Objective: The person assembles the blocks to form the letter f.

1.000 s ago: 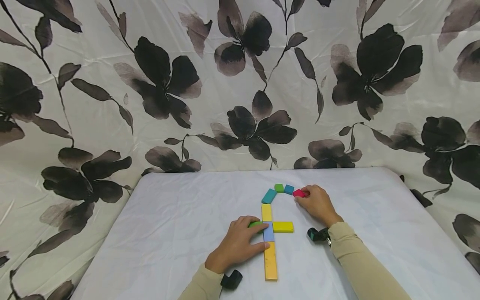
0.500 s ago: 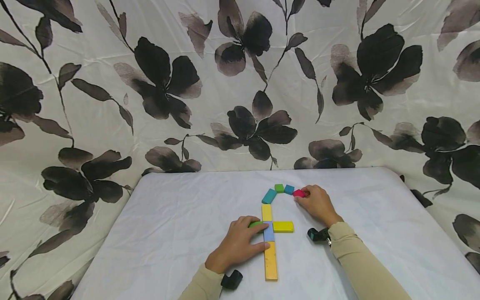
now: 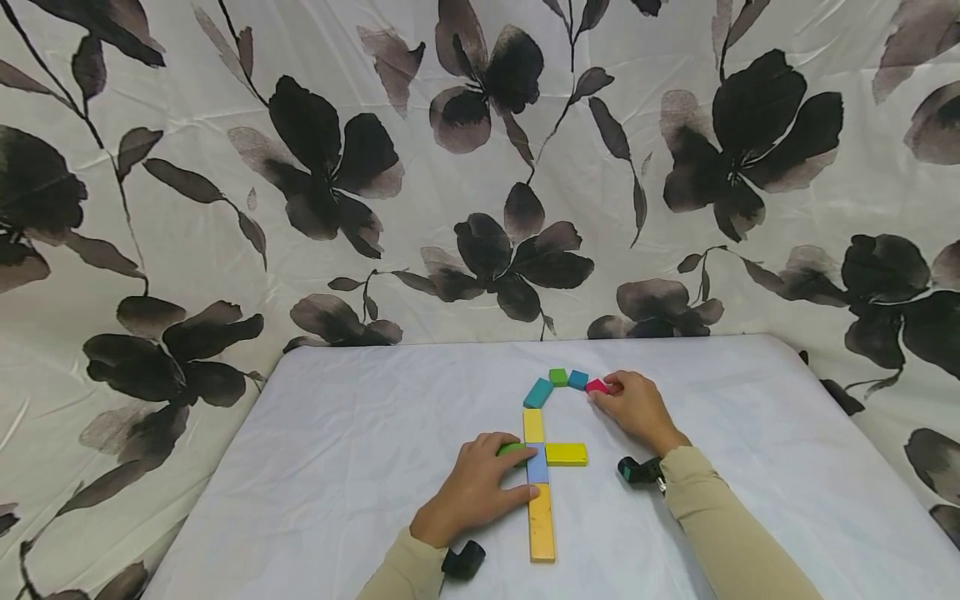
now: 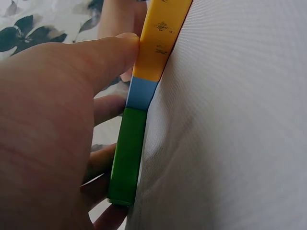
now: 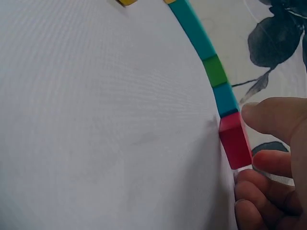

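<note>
Pinched between thumb and index finger of my right hand [image 3: 636, 408] is a red block [image 3: 596, 387], lying at the end of a curved row of blocks. Beside it come a small blue block [image 3: 577, 379], a small green block [image 3: 558, 377] and a teal block [image 3: 538, 392]. Below these stand a yellow block [image 3: 533, 425] and a light-blue block [image 3: 537, 468]. My left hand [image 3: 472, 483] rests over the blocks, fingers extended. Its thumb touches the long orange block [image 3: 541, 529]; other fingers lie on the light-blue block and a longer green block [image 4: 127, 155], partly hidden in the head view.
A yellow block [image 3: 567, 454] sticks out to the right from the light-blue block. Everything lies on a white-covered table [image 3: 337, 467]. Behind its far edge hangs a floral cloth [image 3: 510, 250]. Black wrist cameras [image 3: 463, 561] sit at both wrists.
My right wrist and sleeve have shifted very slightly to the right. Both hands keep their places on the blocks, and the blocks have not visibly moved.
</note>
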Demonstrator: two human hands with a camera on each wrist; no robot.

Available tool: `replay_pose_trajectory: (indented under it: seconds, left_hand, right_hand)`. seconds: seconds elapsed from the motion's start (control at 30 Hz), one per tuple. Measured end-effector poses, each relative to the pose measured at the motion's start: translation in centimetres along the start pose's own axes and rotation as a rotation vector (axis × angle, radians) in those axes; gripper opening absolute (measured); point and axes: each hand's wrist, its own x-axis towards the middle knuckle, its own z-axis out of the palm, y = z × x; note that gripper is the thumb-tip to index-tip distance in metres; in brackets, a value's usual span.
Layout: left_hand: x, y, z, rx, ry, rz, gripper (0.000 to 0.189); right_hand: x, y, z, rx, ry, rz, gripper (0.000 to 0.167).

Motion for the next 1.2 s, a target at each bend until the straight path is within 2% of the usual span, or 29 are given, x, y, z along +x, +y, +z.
replay_pose_trajectory:
  seconds: [0.37,0.6,0.8,1.07,1.2]
  left_hand:
    - [-0.1,0.0,-0.3,-0.015,0.048,-0.016,0.057]
    - [-0.2,-0.5,-0.5,-0.031,0.057,-0.042,0.053]
    - [-0.3,-1.0,-1.1,-0.035,0.126,-0.048,0.047]
    - [-1.0,-2.1,-2.3,0.083,0.166,-0.069,0.046]
    - [-1.8,-3.0,-2.9,0.095,0.185,-0.092,0.044]
  right_hand:
    - [-1.4,1.2,-1.5,0.056,0.082,0.001,0.034]
    - [-2.2,1.8,-1.9,0.046,0.083,0.037,0.033]
    - [-2.9,2.5,-2.7,0.035,0.101,0.002,0.031]
    - [-4.4,3.7,-4.2,0.0,0.159,-0.045,0.029]
    - [-5.1,4.3,-4.8,-0.008,0.19,-0.062,0.028]
